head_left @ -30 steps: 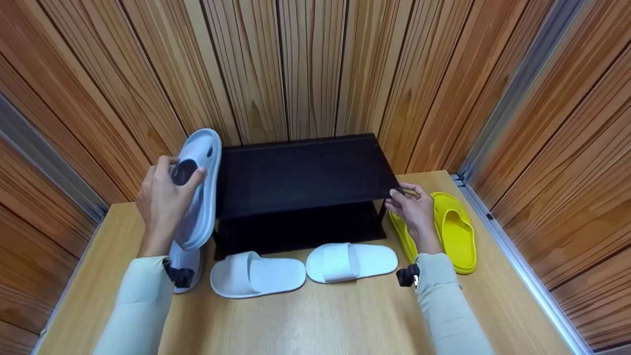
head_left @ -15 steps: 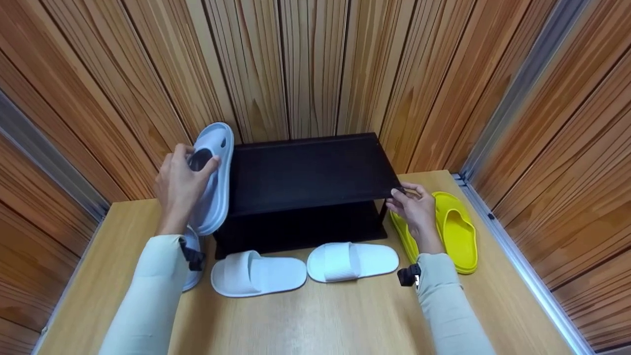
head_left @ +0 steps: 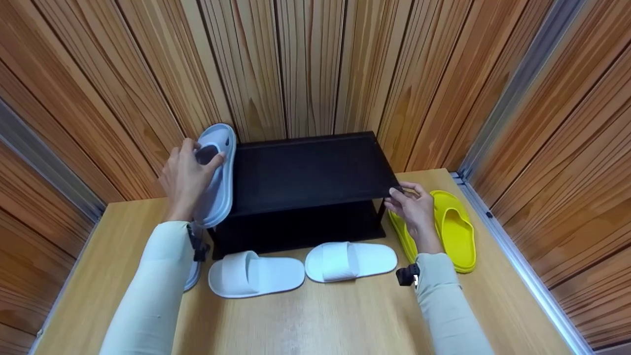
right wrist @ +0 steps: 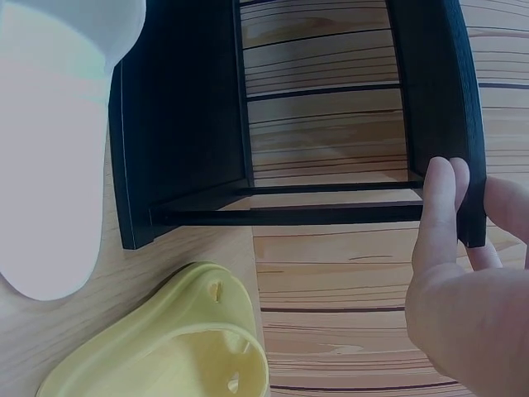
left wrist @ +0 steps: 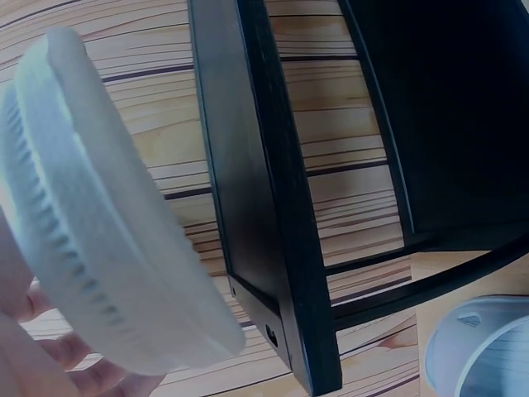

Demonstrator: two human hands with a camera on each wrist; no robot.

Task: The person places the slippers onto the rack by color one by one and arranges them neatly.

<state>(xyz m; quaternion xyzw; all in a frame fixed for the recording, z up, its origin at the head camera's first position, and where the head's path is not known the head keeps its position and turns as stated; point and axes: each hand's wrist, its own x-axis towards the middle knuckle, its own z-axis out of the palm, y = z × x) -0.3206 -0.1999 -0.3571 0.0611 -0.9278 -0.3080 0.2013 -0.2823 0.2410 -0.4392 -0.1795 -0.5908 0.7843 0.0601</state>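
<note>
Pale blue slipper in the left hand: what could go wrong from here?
The pale blue slipper is tilted in the left hand, near the left end of the rack, so its sole might catch the edge. If the grip slips, it could drop onto the other slipper below. The right hand holds only the rack's front right corner, so a bump at the left end might shift it.

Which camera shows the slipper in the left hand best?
The head view: it shows the held slipper nearly whole, strap and footbed included, though the left hand covers part. The left wrist view has it close but side-on; the right wrist view doesn't show it.
</note>
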